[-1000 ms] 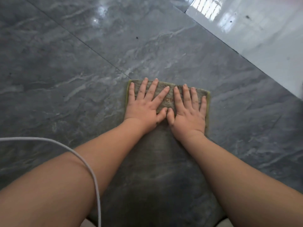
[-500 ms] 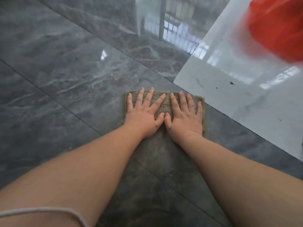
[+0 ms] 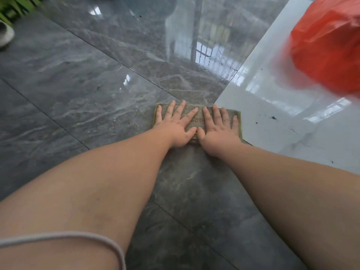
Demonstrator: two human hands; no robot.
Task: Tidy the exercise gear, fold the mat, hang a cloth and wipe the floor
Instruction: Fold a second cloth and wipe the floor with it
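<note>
A folded greenish-grey cloth (image 3: 196,118) lies flat on the dark grey marbled floor (image 3: 87,90), its right end at the edge of a white tile (image 3: 282,106). My left hand (image 3: 174,125) presses on the cloth's left half with straight, spread fingers. My right hand (image 3: 219,129) presses on the right half the same way, thumbs nearly touching. Both arms stretch forward from the bottom of the view.
A red plastic bag (image 3: 329,43) sits on the white tile at the upper right. Dark specks (image 3: 272,117) dot the white tile near the cloth. A pale shoe (image 3: 5,35) shows at the far left edge. A white cord (image 3: 81,237) crosses my left forearm.
Both hands have pushed the cloth forward across the dark floor up to the white tile's edge. The red bag has come further into view.
</note>
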